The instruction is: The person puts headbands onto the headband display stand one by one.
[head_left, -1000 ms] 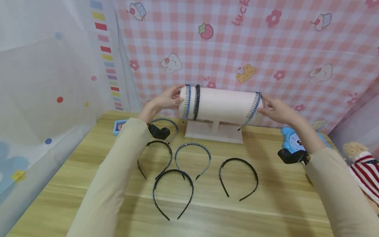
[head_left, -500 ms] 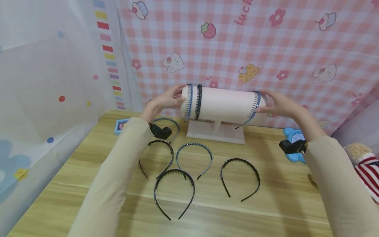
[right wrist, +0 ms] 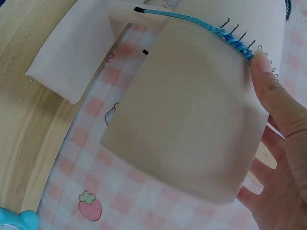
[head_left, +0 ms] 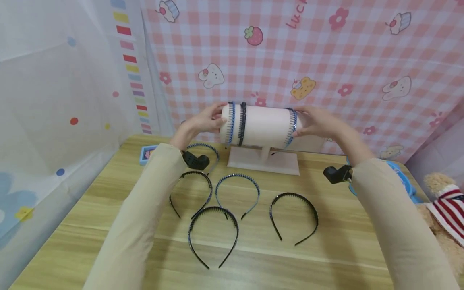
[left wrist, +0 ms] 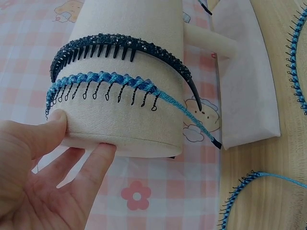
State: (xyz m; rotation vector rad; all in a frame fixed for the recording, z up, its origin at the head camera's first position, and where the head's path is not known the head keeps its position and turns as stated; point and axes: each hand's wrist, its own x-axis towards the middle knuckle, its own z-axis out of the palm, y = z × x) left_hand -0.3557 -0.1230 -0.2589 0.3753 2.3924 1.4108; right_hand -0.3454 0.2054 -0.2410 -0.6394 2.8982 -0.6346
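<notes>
A pale padded headband stand (head_left: 270, 125) lies crosswise at the back of the table, its roll carrying three headbands. My left hand (head_left: 203, 121) holds the roll's left end, thumb on the padding beside a blue braided headband (left wrist: 115, 78) and fingers at the end face. Just inward sits a black glittery headband (left wrist: 129, 43). My right hand (head_left: 319, 123) pinches another blue headband (head_left: 292, 123) around the right part of the roll. In the right wrist view the thumb presses on this braided headband (right wrist: 192, 19), while the other fingers reach behind the roll, partly hidden.
Several headbands lie on the wooden table (head_left: 261, 257), including a blue one (head_left: 237, 175), a black one at right (head_left: 317, 219) and a black one in front (head_left: 214, 208). A blue clock (head_left: 404, 181) and teddy bear (head_left: 449, 213) are at right. A checked cloth hangs behind.
My right hand has slid the blue headband leftward along the roll, from near its right end further inward. The left hand stays at the left end.
</notes>
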